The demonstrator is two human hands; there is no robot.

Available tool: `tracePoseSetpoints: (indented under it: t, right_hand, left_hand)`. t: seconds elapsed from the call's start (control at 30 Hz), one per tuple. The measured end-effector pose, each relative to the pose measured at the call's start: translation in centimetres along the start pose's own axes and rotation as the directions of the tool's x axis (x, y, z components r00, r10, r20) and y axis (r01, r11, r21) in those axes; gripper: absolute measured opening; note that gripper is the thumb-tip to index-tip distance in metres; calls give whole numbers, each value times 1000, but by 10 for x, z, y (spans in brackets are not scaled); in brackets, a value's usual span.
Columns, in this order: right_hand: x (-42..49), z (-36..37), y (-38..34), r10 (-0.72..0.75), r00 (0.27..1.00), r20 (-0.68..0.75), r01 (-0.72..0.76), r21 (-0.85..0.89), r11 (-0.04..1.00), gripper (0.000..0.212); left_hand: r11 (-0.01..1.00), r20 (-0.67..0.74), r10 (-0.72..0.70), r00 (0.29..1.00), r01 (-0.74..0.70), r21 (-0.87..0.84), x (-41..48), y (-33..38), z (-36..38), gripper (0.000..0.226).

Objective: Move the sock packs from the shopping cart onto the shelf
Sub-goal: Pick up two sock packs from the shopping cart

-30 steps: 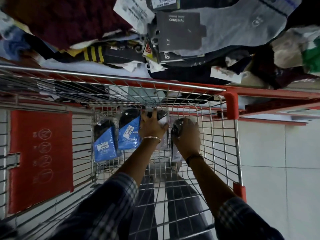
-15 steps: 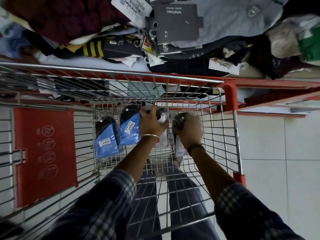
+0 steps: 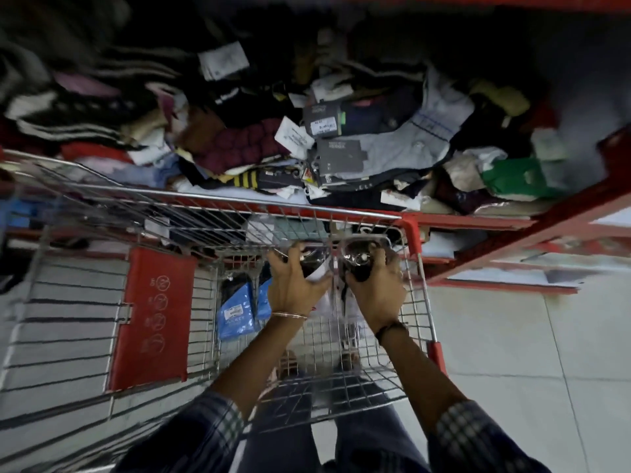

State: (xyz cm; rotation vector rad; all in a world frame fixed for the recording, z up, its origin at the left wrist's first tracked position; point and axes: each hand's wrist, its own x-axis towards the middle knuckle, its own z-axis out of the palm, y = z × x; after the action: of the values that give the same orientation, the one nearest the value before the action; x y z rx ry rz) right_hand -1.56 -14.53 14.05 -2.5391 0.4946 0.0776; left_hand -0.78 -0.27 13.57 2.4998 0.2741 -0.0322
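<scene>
The wire-mesh metal shopping cart (image 3: 239,213) with red plastic corners filled the lower half of the view, its front rail pressed up against the red metal shelf (image 3: 512,230) at twelve o'clock. Both arms reached in from six o'clock.

The left hand (image 3: 293,285), a thin bangle at its wrist, was clamped with fingers spread over a clear-wrapped pack of dark socks with a white card (image 3: 316,269). Just at its three o'clock, the right hand (image 3: 374,288), a dark band at its wrist, was closed round a second shiny clear-wrapped pack of black socks (image 3: 356,264). Both packs were held up near the front wall of the basket, close together; whether they touched could not be told.

At nine o'clock of the left hand, two blue-carded packs of black socks (image 3: 236,310) lay on the cart floor, the nearer one partly hidden behind the wrist. Further toward nine o'clock stood the red plastic seat flap (image 3: 153,319).

Heaped on the shelf lay a jumble of loose tagged socks and garments (image 3: 341,145), blurred in places.
</scene>
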Motion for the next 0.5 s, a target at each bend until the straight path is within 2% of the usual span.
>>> tracePoseSetpoints:
  t: [0.27,0.4,0.5]
  right_hand:
    - [-3,-73,-51,-113,963,-245,134,68,989,63]
    - [1,-121,-76,-167,890,-425,221,81,972,64]
    - [9,-161,-91,-199,805,-559,299,92,950,63]
  left_hand:
    - [986,-211,159,965,-167,-20,10,47,-75,74]
    - [960,-331,266,906,-281,3,13,80,-114,73]
    - [927,-426,342,838,-375,6,19,112,-144,72]
